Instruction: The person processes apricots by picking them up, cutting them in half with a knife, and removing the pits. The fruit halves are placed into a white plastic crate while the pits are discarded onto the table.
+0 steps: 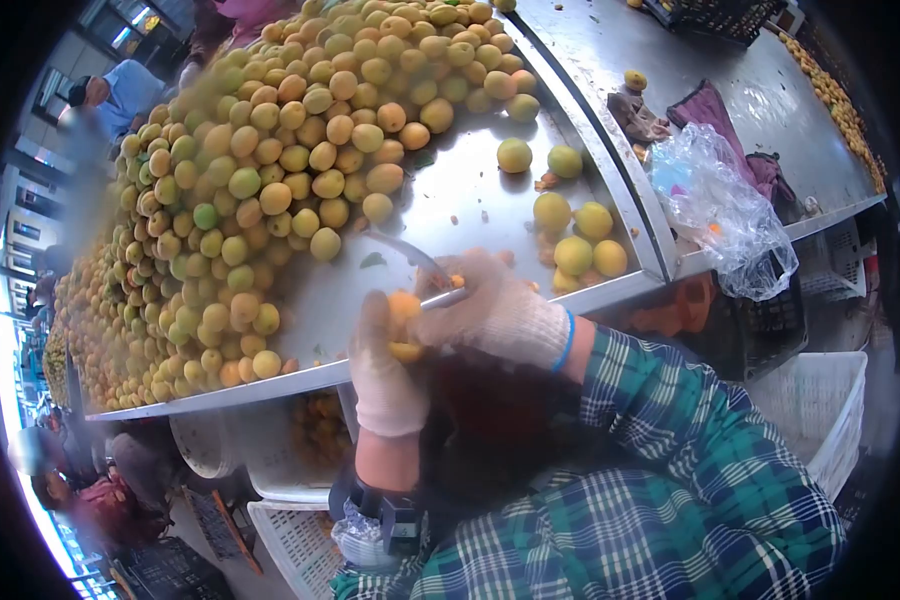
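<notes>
"So, what were the two hands doing when you looked over?"

"Both wore white gloves. The left hand (pixel 382 385) had its grip closed round an apricot (pixel 404 322), fingers wrapped up its side, right at the near edge of the worktop (pixel 450 190). The right hand (pixel 495 312) was clenched tight on a knife (pixel 415 258). Its metal lay against the fruit, and the curved blade stuck out over the steel."

"And around them?"

"A big heap of apricots (pixel 270 150) covered the left and far part of the worktop. A few loose ones (pixel 575 235) lay by its right edge. Past that edge a crumpled plastic bag (pixel 720 205) sat on a second steel top, with a white crate (pixel 815 400) lower down."
</notes>
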The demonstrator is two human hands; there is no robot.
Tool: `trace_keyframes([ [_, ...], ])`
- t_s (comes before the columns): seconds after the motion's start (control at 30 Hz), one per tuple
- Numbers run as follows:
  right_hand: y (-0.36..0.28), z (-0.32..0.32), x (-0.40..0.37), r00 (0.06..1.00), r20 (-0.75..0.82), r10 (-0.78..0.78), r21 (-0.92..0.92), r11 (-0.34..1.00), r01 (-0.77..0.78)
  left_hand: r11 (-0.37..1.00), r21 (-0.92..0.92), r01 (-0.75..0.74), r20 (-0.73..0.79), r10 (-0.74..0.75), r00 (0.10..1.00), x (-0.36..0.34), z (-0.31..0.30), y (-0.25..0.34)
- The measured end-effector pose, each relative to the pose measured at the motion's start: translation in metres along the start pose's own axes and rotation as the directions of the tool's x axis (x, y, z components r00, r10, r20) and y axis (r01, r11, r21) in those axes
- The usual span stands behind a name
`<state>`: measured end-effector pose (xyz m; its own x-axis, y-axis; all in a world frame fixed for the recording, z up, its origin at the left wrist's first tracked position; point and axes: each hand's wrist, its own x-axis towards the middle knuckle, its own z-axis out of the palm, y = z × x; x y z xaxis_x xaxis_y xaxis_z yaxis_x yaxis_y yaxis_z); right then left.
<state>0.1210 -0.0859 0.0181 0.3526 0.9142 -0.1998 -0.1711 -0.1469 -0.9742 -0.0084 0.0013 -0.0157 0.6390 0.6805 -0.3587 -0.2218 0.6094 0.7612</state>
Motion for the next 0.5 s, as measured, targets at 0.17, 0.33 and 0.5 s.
trace_keyframes([
  [0.17,-0.018,0.001,-0.004,0.983,0.055,0.174,0.089,0.98,-0.178,0.995,-0.066,0.073,0.067,-0.069,0.995,-0.003,-0.001,0.008],
  [0.33,-0.022,0.005,-0.005,0.985,0.062,0.159,0.088,0.982,-0.164,0.998,0.029,-0.057,0.155,0.052,0.987,-0.008,0.002,0.014],
  [0.5,-0.036,0.01,-0.008,0.98,0.035,0.195,0.105,0.975,-0.198,0.998,-0.001,-0.065,0.117,0.065,0.991,-0.01,0.006,0.014],
])
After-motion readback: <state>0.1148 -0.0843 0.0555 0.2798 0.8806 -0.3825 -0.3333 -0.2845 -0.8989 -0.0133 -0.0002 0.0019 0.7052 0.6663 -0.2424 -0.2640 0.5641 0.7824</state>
